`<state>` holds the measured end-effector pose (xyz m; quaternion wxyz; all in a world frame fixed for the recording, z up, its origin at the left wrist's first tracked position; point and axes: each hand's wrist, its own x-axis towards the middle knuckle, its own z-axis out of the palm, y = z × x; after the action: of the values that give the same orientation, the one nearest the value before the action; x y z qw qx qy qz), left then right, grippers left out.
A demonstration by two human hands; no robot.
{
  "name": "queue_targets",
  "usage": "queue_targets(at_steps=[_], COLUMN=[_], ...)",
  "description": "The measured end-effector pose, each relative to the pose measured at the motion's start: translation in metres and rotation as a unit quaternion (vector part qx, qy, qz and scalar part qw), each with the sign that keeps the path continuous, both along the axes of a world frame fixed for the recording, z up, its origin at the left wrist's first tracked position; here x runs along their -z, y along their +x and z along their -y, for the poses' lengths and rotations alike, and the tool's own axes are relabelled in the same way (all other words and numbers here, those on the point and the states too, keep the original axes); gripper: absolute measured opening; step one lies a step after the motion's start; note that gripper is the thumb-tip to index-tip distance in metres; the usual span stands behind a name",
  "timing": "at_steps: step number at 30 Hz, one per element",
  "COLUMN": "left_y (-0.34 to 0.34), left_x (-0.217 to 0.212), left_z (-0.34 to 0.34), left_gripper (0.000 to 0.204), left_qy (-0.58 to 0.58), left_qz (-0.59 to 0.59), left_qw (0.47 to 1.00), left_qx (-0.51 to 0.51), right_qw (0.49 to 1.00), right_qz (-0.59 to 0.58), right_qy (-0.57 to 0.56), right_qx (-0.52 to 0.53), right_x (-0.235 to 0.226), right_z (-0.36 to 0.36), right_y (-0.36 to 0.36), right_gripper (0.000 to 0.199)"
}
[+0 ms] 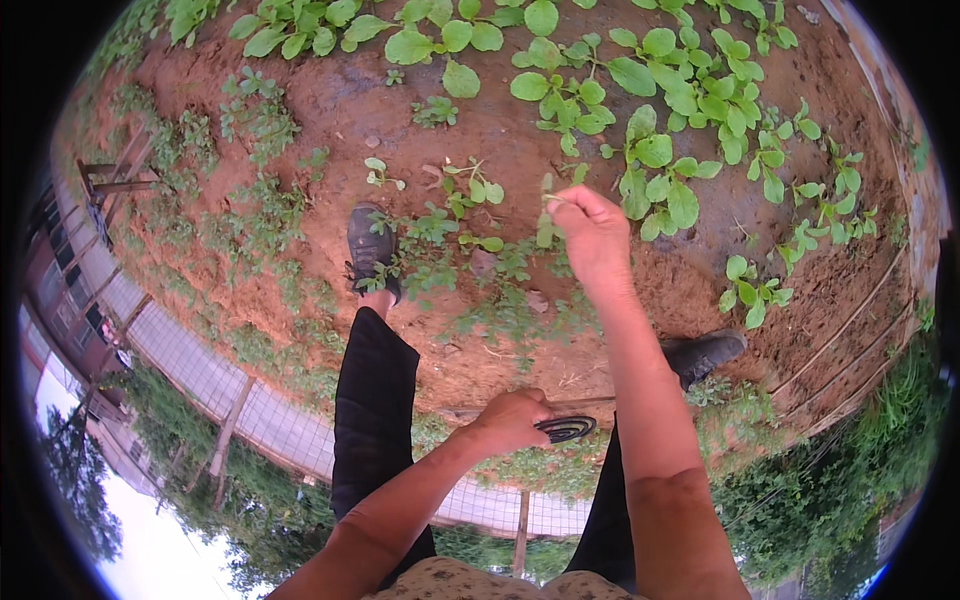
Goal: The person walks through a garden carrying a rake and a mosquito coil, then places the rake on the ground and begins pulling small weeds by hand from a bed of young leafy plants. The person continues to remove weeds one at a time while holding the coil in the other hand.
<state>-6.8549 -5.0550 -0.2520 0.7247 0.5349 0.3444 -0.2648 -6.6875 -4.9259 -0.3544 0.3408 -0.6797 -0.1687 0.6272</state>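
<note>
My right hand (597, 235) is closed in a pinch on a small green sprig (546, 225), held above the soil beside the leafy seedlings (660, 180). Lower down, between my legs, my left hand (508, 422) is closed on a flat black spiral coil (567, 429), which sticks out to the right of its fingers. A thin brown stick (585, 402) shows behind this hand; whether the hand touches it I cannot tell. Low weeds (430, 230) and a few small seedlings (475, 185) grow on the ground left of the right hand.
My dark shoes (372, 245) (705, 355) stand apart on reddish soil (330, 150). Broad-leaved green plants (440, 40) fill the far side. A wire fence (270, 430) with wooden posts curves behind me, beside a pale path and bushes (800, 510).
</note>
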Motion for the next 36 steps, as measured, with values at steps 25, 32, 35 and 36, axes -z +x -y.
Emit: queue_targets(at_steps=[25, 32, 35, 36], left_y=[-0.005, -0.013, -0.010, -0.008], left_x=[-0.016, -0.022, -0.020, -0.020], left_z=[-0.013, -0.013, -0.013, -0.013], left_gripper=[0.021, 0.022, 0.025, 0.026], left_qy=[0.018, 0.026, 0.033, 0.033], left_qz=[0.015, 0.020, 0.031, 0.031], left_qw=[0.999, 0.999, 0.999, 0.999], left_qx=[0.033, 0.034, -0.005, -0.030], right_qw=[1.000, 0.859, 0.815, 0.803], right_qz=[0.023, 0.346, 0.335, 0.330], right_qy=[-0.006, 0.232, 0.245, 0.253], right_qx=[-0.007, -0.298, -0.405, -0.426], right_x=[-0.010, -0.037, -0.026, -0.018], right_z=[-0.028, -0.062, -0.079, -0.081], right_y=[-0.037, -0.101, -0.128, -0.134], right_gripper=[0.017, 0.026, 0.032, 0.034])
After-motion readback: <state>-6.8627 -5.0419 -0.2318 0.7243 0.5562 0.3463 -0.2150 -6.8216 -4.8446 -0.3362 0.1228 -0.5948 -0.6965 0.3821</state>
